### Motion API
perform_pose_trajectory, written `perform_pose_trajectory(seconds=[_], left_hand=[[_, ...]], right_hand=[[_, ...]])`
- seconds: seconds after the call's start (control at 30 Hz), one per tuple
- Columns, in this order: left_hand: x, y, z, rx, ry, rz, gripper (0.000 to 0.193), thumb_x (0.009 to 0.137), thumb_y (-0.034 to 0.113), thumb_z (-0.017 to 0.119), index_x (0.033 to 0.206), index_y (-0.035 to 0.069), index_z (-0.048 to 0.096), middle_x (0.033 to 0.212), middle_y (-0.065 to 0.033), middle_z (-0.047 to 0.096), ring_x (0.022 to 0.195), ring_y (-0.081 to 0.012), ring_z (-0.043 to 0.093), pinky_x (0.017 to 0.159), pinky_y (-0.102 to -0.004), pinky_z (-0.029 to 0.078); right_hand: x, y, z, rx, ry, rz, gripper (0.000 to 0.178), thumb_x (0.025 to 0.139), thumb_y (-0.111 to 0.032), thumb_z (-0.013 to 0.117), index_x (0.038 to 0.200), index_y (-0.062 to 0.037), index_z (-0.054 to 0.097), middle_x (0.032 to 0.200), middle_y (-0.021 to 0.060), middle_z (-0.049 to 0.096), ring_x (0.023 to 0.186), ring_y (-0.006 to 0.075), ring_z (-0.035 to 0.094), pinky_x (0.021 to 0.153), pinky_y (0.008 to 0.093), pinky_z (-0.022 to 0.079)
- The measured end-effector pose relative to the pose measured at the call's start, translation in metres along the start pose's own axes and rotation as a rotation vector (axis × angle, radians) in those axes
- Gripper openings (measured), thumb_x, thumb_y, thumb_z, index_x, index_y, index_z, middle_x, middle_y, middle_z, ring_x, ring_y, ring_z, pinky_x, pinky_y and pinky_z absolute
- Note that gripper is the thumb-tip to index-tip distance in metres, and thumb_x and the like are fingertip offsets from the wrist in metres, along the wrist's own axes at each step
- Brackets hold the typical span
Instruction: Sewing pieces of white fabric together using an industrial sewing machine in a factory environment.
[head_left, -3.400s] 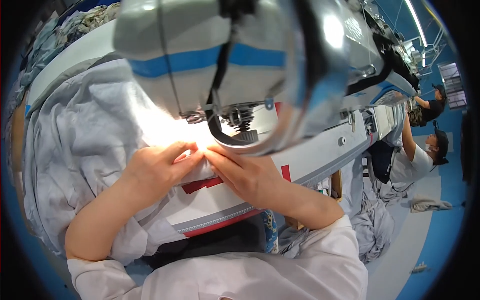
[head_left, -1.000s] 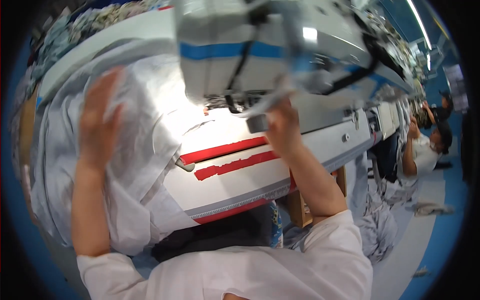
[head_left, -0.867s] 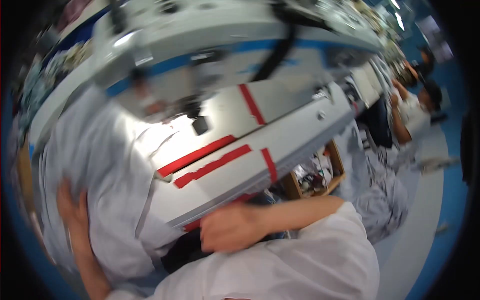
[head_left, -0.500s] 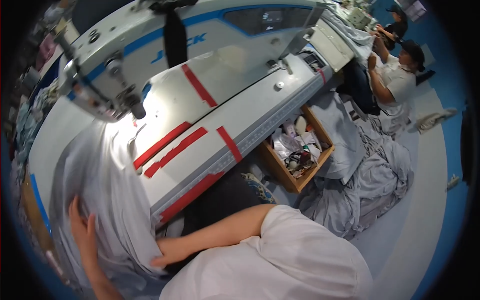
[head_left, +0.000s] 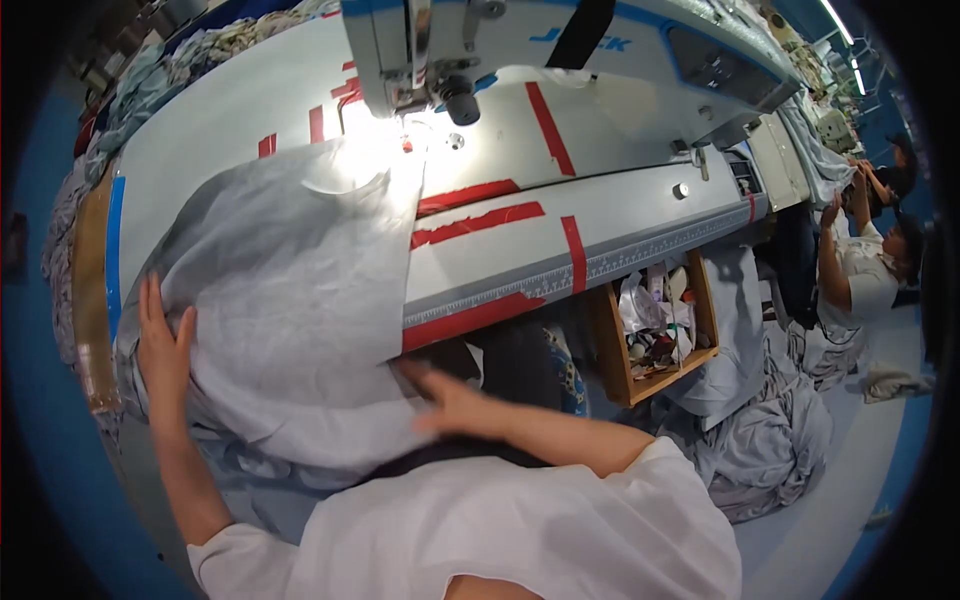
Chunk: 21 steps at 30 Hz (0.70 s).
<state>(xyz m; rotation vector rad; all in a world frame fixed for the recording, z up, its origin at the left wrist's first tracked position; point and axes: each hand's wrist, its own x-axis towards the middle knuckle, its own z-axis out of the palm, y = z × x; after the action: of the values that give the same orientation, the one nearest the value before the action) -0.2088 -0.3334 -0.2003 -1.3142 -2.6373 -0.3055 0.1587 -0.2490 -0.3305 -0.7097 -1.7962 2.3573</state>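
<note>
A large pale grey cloth is spread over the left part of the sewing table and hangs off its near edge. My left hand lies flat on the cloth's left edge, fingers apart. My right hand rests with fingers stretched on the cloth's lower right edge, below the table front; it is blurred. The sewing machine stands at the back, its lit needle area just beyond the cloth's far corner.
Red tape strips mark the tabletop. An open wooden drawer full of small items hangs under the table on the right. Grey fabric is heaped on the floor. Another person sits at the far right. More cloth is piled at the far left.
The cloth has been pulled from under the needle toward me and spread out. My hands left the needle area: the left went to the cloth's left edge, the right swept to its lower edge.
</note>
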Motion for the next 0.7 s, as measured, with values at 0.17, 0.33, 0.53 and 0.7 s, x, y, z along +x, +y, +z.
perform_pose_trajectory(seconds=[0.17, 0.33, 0.53, 0.7], left_hand=[[-0.026, 0.108, -0.011, -0.448, 0.127, 0.495, 0.047, 0.079, -0.004, 0.065, 0.124, 0.007, 0.056, 0.123, -0.0116, 0.058, 0.091, -0.0218, 0.061, 0.076, -0.03, 0.051], [-0.092, 0.176, -0.007, -0.683, -0.11, 0.551, 0.014, 0.076, 0.002, 0.07, 0.089, 0.004, 0.065, 0.075, -0.0071, 0.064, 0.058, -0.0217, 0.059, 0.053, -0.0304, 0.048], [-0.114, 0.181, 0.004, -0.648, -0.424, 0.279, 0.022, 0.08, 0.012, 0.068, 0.07, 0.001, 0.051, 0.06, -0.0155, 0.049, 0.055, -0.0326, 0.054, 0.049, -0.0382, 0.04], [-0.119, 0.178, 0.006, -0.715, -0.426, 0.411, 0.014, 0.078, 0.008, 0.065, 0.072, 0.002, 0.054, 0.065, -0.0137, 0.054, 0.057, -0.0324, 0.056, 0.051, -0.0378, 0.043]], right_hand=[[0.023, -0.013, -0.007, 0.016, -0.187, 0.077, 0.026, 0.088, -0.023, 0.067, 0.098, 0.0007, 0.066, 0.093, 0.0056, 0.068, 0.085, 0.0116, 0.062, 0.077, 0.0243, 0.048], [-0.014, -0.057, 0.021, -0.146, -0.328, 0.064, 0.03, 0.093, -0.026, 0.057, 0.078, -0.0011, 0.065, 0.066, 0.0062, 0.063, 0.061, 0.0144, 0.06, 0.06, 0.0286, 0.048], [-0.022, -0.058, 0.026, -0.496, -0.204, -0.17, 0.026, 0.09, -0.025, 0.059, 0.078, -0.0017, 0.062, 0.073, 0.0124, 0.063, 0.067, 0.0315, 0.061, 0.062, 0.0386, 0.048], [-0.027, -0.074, -0.02, -0.626, 0.145, -0.497, 0.02, 0.083, -0.026, 0.065, 0.09, -0.0071, 0.066, 0.089, 0.0097, 0.066, 0.084, 0.028, 0.064, 0.068, 0.0397, 0.051]])
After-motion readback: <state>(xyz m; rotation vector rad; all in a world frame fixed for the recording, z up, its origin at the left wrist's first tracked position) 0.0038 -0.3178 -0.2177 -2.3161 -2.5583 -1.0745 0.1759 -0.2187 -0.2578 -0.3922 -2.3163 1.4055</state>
